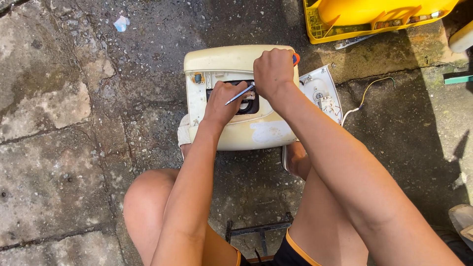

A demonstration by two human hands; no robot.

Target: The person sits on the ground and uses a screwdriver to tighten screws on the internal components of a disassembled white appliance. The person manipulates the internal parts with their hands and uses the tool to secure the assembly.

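A cream plastic appliance housing (231,61) lies on the stone ground between my feet, with a dark opening in its upper face. My right hand (272,71) is closed on a screwdriver with an orange handle end (295,59); its metal shaft (240,94) slants down-left across the opening. My left hand (224,101) rests on the housing at the opening's left edge, fingers curled beside the shaft's tip. A small spring (198,78) shows at the housing's upper left corner.
A detached cream panel (322,91) with small parts and trailing wires (367,93) lies right of the housing. A yellow crate (345,19) holding a yellow shell stands at the top right. My knees and a dark metal stool frame (258,229) are below.
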